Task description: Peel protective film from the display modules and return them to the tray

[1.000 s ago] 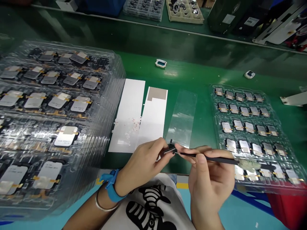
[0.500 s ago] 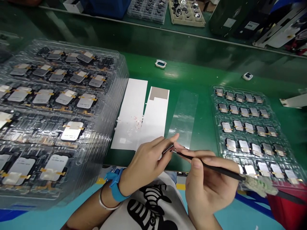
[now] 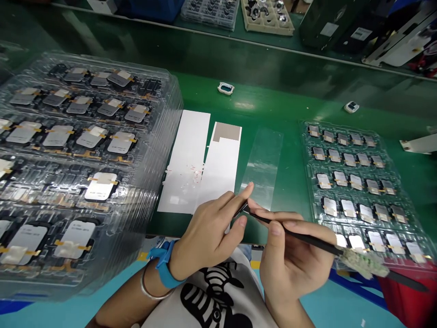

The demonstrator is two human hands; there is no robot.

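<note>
My left hand (image 3: 213,228), with a blue band at the wrist, is closed around a small flat dark part (image 3: 241,209). Only the part's thin edge shows between the fingers; the rest is hidden. My right hand (image 3: 295,255) grips a slim black tool (image 3: 312,239) like a pen. Pale, greenish wrapping (image 3: 363,263) covers the tool's rear, and a pointed black end sticks out beyond it. The tool's front tip meets the dark part at my left fingertips. Behind the hands lie two white sheets (image 3: 218,168), one with a grey patch, and a clear film strip (image 3: 262,159).
Stacked clear trays (image 3: 167,86) of small screen modules rise at the left. A flatter clear tray (image 3: 303,168) of similar modules lies at the right. Two small white frames, one (image 3: 226,88) behind the sheets and one (image 3: 351,107) farther right, sit below a shelf (image 3: 211,38).
My left thumb has lifted and spread away from the dark part. My right hand and the tool have shifted slightly left, the tip staying by the part.
</note>
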